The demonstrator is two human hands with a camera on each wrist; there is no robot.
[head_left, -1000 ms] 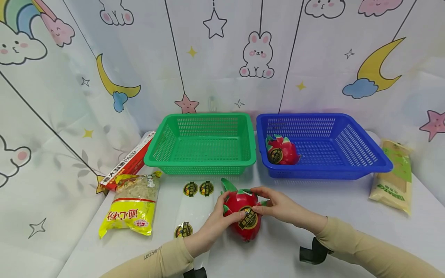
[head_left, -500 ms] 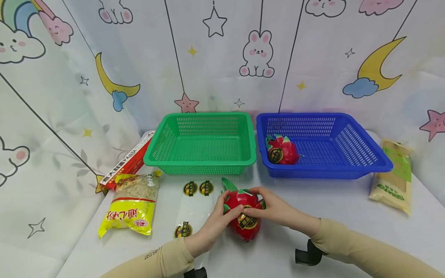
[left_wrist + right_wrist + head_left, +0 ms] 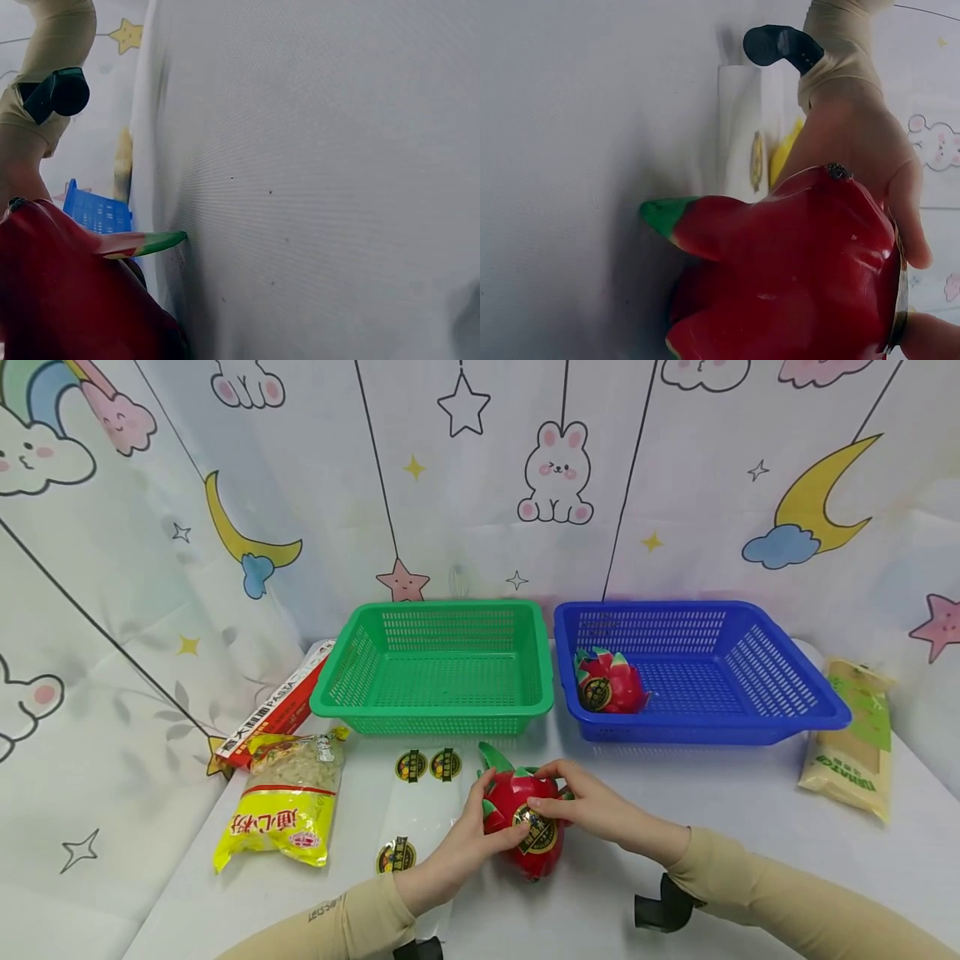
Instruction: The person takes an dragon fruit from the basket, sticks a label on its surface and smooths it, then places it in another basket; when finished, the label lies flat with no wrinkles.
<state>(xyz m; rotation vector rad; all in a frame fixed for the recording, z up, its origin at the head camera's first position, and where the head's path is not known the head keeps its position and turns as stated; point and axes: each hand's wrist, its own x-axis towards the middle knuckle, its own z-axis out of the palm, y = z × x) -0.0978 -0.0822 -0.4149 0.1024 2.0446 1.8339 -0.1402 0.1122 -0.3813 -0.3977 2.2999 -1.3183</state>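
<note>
A red dragon fruit with green-tipped scales lies on the white table in front of the baskets. On its upper face is a round black-and-gold sticker. My left hand grips the fruit from the left, its thumb by the sticker's left edge. From the right, my right hand holds it with curved fingers, the thumb tip just above the sticker. The right wrist view shows the fruit's red side and the sticker edge-on under a thumb. In the left wrist view the fruit fills the lower left.
A clear sheet with several similar stickers lies left of the fruit. Behind stand a green basket and a blue basket holding another dragon fruit. Packaged pasta, a pasta box and a cream packet flank them.
My right thumb has gone left over the sticker to meet the left thumb, then drawn back up off it. The left thumb has also shifted slightly. The fruit stays in place.
</note>
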